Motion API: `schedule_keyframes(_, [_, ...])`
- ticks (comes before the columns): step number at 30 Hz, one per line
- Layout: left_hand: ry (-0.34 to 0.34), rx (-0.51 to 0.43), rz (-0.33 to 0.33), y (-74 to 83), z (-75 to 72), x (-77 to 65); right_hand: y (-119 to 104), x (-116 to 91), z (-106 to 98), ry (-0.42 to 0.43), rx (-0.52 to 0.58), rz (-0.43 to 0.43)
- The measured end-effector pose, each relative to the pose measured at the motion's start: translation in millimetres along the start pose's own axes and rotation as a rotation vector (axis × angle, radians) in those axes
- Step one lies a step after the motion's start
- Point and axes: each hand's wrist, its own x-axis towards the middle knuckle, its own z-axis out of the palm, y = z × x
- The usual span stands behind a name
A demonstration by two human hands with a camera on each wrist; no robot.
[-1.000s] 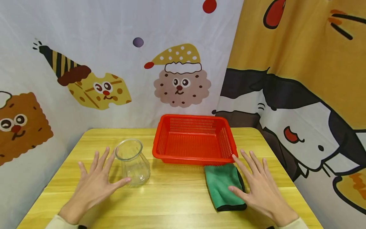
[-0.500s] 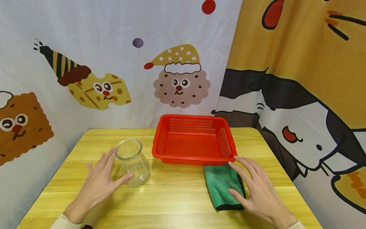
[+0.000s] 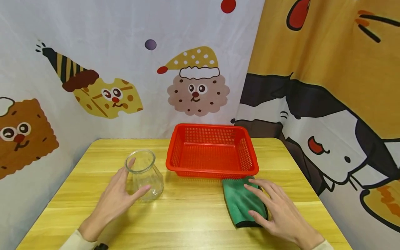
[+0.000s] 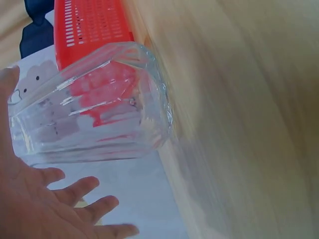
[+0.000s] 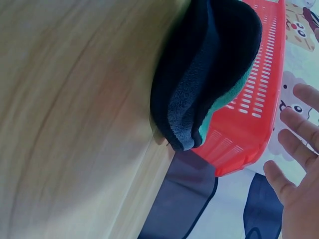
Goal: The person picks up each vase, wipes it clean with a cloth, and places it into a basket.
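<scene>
A clear glass jar stands upright on the left part of the table. My left hand is beside it, its thumb reaching across the jar's near side and its fingers spread on the left. The left wrist view has the jar between thumb and spread fingers; whether skin touches glass I cannot tell. A green cloth with a black edge lies at the right, and my right hand hovers at its right side, fingers apart and holding nothing. In the right wrist view, the folded cloth shows a dark grey underside.
Behind the cloth sits a red plastic basket with perforated walls, nothing in it. The wooden table has its back edge against a printed curtain, which also runs along both sides.
My left hand has moved right and closer around the jar. My right hand has shifted slightly left over the cloth, its fingers drawn a little nearer together. Jar, cloth and basket stay put.
</scene>
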Motion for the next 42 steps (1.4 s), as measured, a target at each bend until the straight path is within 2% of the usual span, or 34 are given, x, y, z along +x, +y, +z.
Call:
schedule_keyframes(11, [0.068, -0.121, 0.037, 5.7, 7.6, 1.4, -0.9, 7.8, 5.7, -0.064, -0.010, -0.037])
schedule_keyframes(21, [0.080, -0.201, 0.022, 6.9, 12.5, 3.5, -0.2, 8.2, 8.8, -0.112, 0.001, -0.011])
schedule_keyframes(32, [0.125, -0.199, 0.040, 7.9, 17.9, 4.1, 0.3, 9.6, 10.7, -0.183, -0.016, 0.033])
schedule_keyframes(42, [0.128, -0.204, 0.041, 12.3, 19.9, -0.8, 2.2, 15.1, 18.0, -0.286, 0.024, 0.097])
